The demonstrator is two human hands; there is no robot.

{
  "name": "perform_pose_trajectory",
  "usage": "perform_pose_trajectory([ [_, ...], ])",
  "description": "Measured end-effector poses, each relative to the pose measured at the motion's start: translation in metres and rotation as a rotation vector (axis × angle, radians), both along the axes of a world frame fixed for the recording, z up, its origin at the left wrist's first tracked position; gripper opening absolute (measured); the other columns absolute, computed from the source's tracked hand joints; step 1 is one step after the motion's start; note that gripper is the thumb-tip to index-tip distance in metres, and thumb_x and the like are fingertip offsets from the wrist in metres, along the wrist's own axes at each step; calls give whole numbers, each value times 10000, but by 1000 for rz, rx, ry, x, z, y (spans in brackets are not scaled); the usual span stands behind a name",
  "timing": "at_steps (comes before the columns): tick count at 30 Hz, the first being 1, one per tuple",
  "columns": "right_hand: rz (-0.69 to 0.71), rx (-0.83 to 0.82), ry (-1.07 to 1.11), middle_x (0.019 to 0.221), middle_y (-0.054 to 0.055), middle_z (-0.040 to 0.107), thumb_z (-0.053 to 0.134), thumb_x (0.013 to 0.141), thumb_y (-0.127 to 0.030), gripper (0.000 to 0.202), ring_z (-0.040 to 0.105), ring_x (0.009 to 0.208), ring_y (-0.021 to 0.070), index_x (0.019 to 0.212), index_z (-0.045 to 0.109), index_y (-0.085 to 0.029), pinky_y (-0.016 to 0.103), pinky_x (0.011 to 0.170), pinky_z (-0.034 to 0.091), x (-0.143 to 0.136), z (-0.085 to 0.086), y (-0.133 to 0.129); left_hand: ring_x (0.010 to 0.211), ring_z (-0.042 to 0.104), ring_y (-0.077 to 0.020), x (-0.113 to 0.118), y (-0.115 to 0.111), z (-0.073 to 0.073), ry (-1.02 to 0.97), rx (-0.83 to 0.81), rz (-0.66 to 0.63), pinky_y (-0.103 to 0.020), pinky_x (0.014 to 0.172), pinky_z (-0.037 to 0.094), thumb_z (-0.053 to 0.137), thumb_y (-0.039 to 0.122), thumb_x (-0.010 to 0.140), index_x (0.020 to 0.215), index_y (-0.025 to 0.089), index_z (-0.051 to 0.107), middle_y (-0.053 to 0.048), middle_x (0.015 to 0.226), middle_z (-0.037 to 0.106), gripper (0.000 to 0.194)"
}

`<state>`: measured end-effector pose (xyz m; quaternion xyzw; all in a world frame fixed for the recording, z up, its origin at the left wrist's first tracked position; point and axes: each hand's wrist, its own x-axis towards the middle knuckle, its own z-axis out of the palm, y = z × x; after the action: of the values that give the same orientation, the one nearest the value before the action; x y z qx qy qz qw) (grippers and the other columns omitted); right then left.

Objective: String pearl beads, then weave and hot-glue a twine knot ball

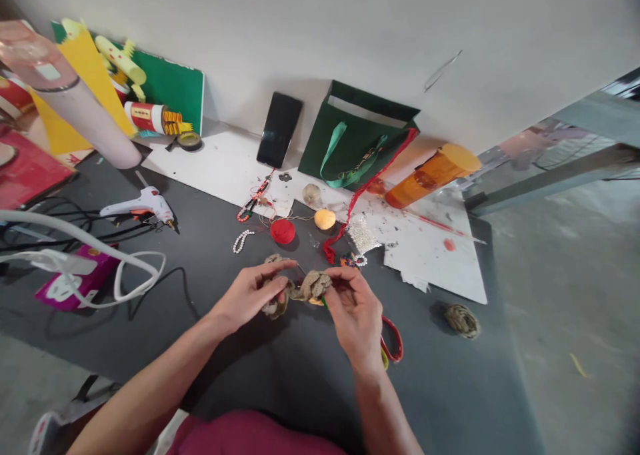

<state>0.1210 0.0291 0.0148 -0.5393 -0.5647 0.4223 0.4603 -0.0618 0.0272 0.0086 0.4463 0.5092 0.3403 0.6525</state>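
My left hand [253, 296] pinches a grey-brown bundle [276, 308] that looks like bunched yarn or knitted cloth. Between the thumb and fingers of my right hand [354, 308] is a second grey-brown bunch [313, 285], folded and ruffled like a rosette. The two bunches nearly meet, and a strand seems to run between them. A thin, needle-like sliver shows near my left index finger, too small to make out. Partly hidden beneath my right hand lies a red and yellow-green loop [393, 340], perhaps scissor handles.
A red ball of thread [283, 231], a yellow ball [325, 219] and a bag of beads [363, 235] lie beyond my hands. A twine coil [463, 321] sits right. Left are a glue gun [143, 206] and cables. A phone [280, 129] and green paper bag [350, 138] stand behind.
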Motion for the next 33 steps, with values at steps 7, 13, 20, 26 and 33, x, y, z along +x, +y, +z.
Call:
perform_pose_trajectory([
  [7, 33, 108, -113, 830, 17, 642, 575, 792, -121, 155, 623, 742, 136, 903, 623, -218, 243, 681, 522, 13, 4, 2, 427, 443, -44, -31, 6, 22, -317, -142, -115, -194, 439, 302, 569, 232, 852, 1386, 191, 440, 30, 648, 544, 551],
  [13, 74, 89, -63, 810, 3, 647, 608, 789, -137, 133, 630, 717, 114, 886, 628, -226, 198, 635, 523, 22, 21, -6, 550, 514, -87, -48, 16, 47, 188, 82, -109, -183, 426, 387, 554, 280, 839, 1397, 204, 421, -26, 832, 595, 578],
  [20, 81, 42, 60, 713, -2, 636, 644, 740, -170, 64, 608, 576, 97, 793, 619, -195, 177, 507, 504, 25, 51, -19, 682, 553, -116, -72, 27, 102, 538, 425, -473, -224, 612, 462, 620, 269, 786, 1322, 274, 526, -28, 976, 653, 544],
  [26, 129, -113, -48, 669, 17, 642, 604, 726, -210, 61, 600, 573, 129, 773, 616, -173, 240, 549, 515, 26, 31, -29, 892, 621, -215, -43, 20, 65, 833, 585, -26, -323, 791, 494, 605, 206, 778, 1111, 191, 659, -93, 1035, 670, 338],
  [33, 188, 197, -402, 783, 40, 622, 510, 774, -95, 155, 587, 656, 160, 862, 590, -193, 281, 621, 501, 22, 12, -41, 1132, 561, -218, 18, -19, 23, 275, 578, -266, -364, 987, 416, 558, 111, 782, 1263, 196, 552, -107, 1239, 615, 488],
])
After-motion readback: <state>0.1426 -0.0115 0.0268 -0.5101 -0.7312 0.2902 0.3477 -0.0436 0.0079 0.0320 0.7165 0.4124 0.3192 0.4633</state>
